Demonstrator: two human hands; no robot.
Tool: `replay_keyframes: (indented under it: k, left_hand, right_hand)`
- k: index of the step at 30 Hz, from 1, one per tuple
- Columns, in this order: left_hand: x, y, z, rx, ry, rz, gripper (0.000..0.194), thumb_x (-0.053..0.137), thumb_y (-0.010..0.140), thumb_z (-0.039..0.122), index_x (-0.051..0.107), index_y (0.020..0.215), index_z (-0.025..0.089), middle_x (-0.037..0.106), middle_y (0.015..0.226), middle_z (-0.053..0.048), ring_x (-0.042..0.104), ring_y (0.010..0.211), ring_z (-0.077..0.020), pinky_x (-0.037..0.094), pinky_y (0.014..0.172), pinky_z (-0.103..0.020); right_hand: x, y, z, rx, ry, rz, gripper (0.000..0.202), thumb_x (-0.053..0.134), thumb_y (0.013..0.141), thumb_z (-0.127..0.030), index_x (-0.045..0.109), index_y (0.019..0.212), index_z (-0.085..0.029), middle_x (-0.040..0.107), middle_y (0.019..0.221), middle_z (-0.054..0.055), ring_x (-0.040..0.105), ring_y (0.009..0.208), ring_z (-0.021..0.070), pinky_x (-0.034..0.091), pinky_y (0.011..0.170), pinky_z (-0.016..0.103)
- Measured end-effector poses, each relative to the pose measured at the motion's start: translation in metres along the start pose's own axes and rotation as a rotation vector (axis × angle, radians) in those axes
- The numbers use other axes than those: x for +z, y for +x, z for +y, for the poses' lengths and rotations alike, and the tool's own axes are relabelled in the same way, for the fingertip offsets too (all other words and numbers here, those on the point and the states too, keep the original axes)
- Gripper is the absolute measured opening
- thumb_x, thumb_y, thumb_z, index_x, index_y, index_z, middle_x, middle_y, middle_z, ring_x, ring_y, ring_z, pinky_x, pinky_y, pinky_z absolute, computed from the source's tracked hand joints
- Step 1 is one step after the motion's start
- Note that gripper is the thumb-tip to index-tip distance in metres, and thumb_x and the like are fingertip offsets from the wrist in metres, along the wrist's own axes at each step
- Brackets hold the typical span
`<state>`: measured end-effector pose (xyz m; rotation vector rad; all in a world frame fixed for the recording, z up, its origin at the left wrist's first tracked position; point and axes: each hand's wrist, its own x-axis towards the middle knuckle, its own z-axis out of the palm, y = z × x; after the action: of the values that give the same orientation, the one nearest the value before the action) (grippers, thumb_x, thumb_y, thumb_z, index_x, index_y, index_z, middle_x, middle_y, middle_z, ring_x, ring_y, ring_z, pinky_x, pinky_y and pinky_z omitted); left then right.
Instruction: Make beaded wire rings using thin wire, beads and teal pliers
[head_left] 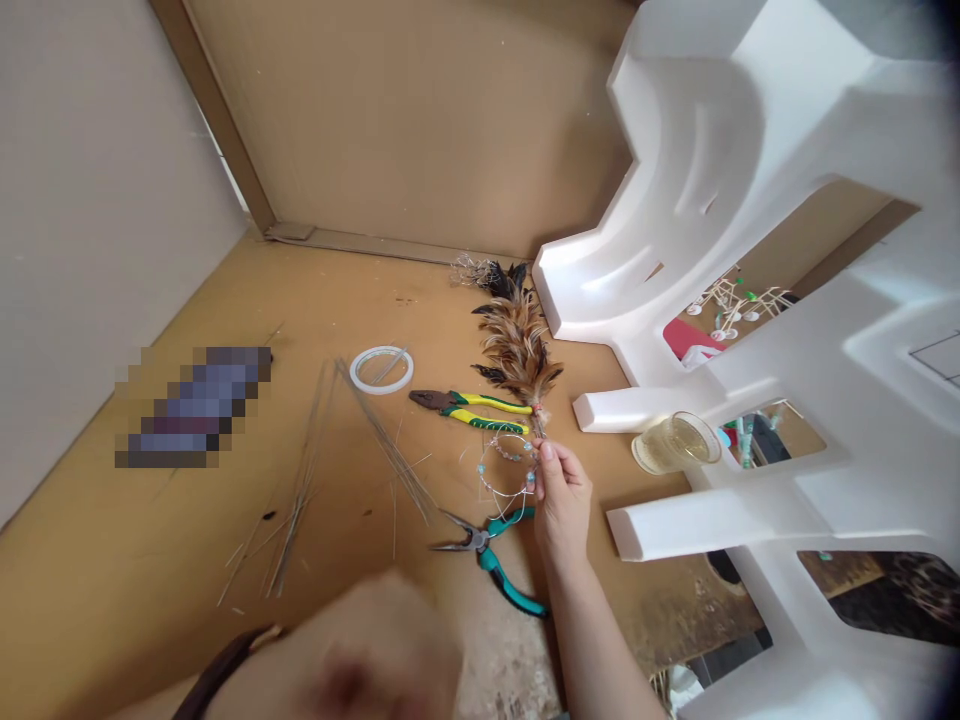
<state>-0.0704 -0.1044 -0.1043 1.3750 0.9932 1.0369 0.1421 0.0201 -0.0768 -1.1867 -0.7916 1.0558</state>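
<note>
My right hand (562, 490) is closed in a pinch on a beaded wire ring (480, 470), a thin silver loop with small blue and pink beads. Just above the fingertips lies a bunch of brown and black feathers (517, 335); whether its stem is also in my grip I cannot tell. Yellow-green pliers (487, 412) lie left of the feathers. Teal-handled needle-nose pliers (480, 540) rest open below the ring, partly behind my right wrist. My left hand (360, 650), with a dark band at the wrist, is close to the camera and blurred, its fingers unclear.
A white tape roll (352, 375) and loose straight wires (386, 450) lie on the table (315, 290). Tangled wire (472, 268) sits by the back board. A pixelated item (199, 405) is at left. At right are a white plastic chair (675, 520) and a glass of liquid (667, 445).
</note>
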Motion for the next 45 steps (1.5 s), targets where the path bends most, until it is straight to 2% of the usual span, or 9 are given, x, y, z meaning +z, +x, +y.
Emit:
replay_keyframes:
  k: [2, 4, 7, 9, 12, 16, 26, 32, 45]
  left_hand:
    - [0.004, 0.058, 0.018, -0.144, -0.004, -0.086, 0.026, 0.054, 0.078, 0.045, 0.06, 0.071, 0.021, 0.06, 0.06, -0.001, 0.053, 0.051, -0.0118, 0.042, 0.045, -0.024]
    - [0.01, 0.104, 0.031, -0.324, -0.072, -0.065, 0.027, 0.057, 0.076, 0.044, 0.052, 0.071, 0.018, 0.052, 0.051, 0.004, 0.046, 0.044, -0.0079, 0.039, 0.043, -0.021]
    - [0.017, 0.132, 0.034, -0.401, -0.209, -0.145, 0.03, 0.062, 0.072, 0.042, 0.048, 0.074, 0.016, 0.053, 0.053, 0.004, 0.05, 0.046, -0.0081, 0.042, 0.046, -0.02]
    - [0.019, 0.132, 0.029, -0.371, -0.271, -0.152, 0.029, 0.062, 0.073, 0.04, 0.049, 0.074, 0.015, 0.056, 0.059, 0.003, 0.053, 0.05, -0.0087, 0.044, 0.049, -0.021]
    - [0.017, 0.127, 0.02, -0.297, -0.312, -0.047, 0.025, 0.06, 0.075, 0.037, 0.05, 0.076, 0.015, 0.058, 0.067, 0.002, 0.055, 0.054, -0.0086, 0.047, 0.052, -0.022]
    - [0.016, 0.129, 0.017, -0.268, -0.301, -0.018, 0.024, 0.061, 0.075, 0.037, 0.052, 0.075, 0.014, 0.058, 0.066, 0.002, 0.056, 0.056, -0.009, 0.048, 0.054, -0.022]
    - [0.011, 0.13, 0.015, -0.278, -0.355, -0.003, 0.025, 0.057, 0.078, 0.038, 0.053, 0.076, 0.014, 0.06, 0.069, 0.0, 0.059, 0.059, -0.0101, 0.047, 0.054, -0.021]
    - [0.009, 0.132, 0.016, -0.283, -0.324, -0.014, 0.026, 0.057, 0.078, 0.04, 0.053, 0.076, 0.014, 0.06, 0.068, 0.0, 0.058, 0.059, -0.01, 0.047, 0.055, -0.022]
    - [0.008, 0.131, 0.013, -0.235, -0.325, 0.034, 0.023, 0.057, 0.079, 0.037, 0.053, 0.077, 0.015, 0.059, 0.073, 0.001, 0.057, 0.058, -0.0089, 0.046, 0.055, -0.022]
  right_hand:
    - [0.0, -0.001, 0.001, -0.02, -0.022, 0.014, 0.028, 0.061, 0.075, -0.043, 0.065, 0.084, -0.017, 0.053, 0.057, -0.004, 0.038, 0.043, 0.0062, 0.039, 0.045, 0.022]
    - [0.0, -0.001, 0.002, -0.03, -0.027, 0.003, 0.027, 0.06, 0.076, -0.041, 0.065, 0.086, -0.016, 0.055, 0.059, -0.003, 0.038, 0.043, 0.006, 0.039, 0.045, 0.022]
    - [0.0, -0.002, 0.003, -0.046, -0.047, -0.056, 0.022, 0.06, 0.077, -0.037, 0.065, 0.086, -0.017, 0.059, 0.069, -0.001, 0.042, 0.046, 0.0062, 0.041, 0.047, 0.022]
    - [0.001, -0.001, 0.002, -0.071, -0.064, -0.102, 0.02, 0.063, 0.076, -0.034, 0.065, 0.09, -0.019, 0.059, 0.07, -0.002, 0.048, 0.051, 0.0076, 0.043, 0.052, 0.023]
    - [0.005, 0.0, 0.002, -0.025, -0.038, -0.221, 0.029, 0.068, 0.071, -0.03, 0.063, 0.099, -0.023, 0.06, 0.076, -0.002, 0.054, 0.061, 0.0101, 0.046, 0.064, 0.026]
    - [0.008, 0.0, 0.006, 0.146, -0.042, -0.362, 0.02, 0.067, 0.071, -0.033, 0.069, 0.085, -0.02, 0.065, 0.081, 0.002, 0.055, 0.066, 0.0111, 0.045, 0.065, 0.026]
    - [0.003, 0.004, 0.007, 0.118, -0.129, -0.296, 0.018, 0.065, 0.073, -0.036, 0.07, 0.072, -0.019, 0.061, 0.067, -0.001, 0.048, 0.054, 0.0089, 0.042, 0.059, 0.024]
    - [0.002, 0.006, 0.006, 0.15, -0.107, -0.309, 0.018, 0.065, 0.073, -0.036, 0.071, 0.079, -0.019, 0.056, 0.06, -0.002, 0.047, 0.054, 0.0096, 0.041, 0.058, 0.024]
    - [0.003, 0.006, 0.007, 0.277, 0.138, -0.328, 0.025, 0.071, 0.068, -0.029, 0.069, 0.091, -0.02, 0.063, 0.078, 0.001, 0.053, 0.061, 0.0089, 0.044, 0.062, 0.024]
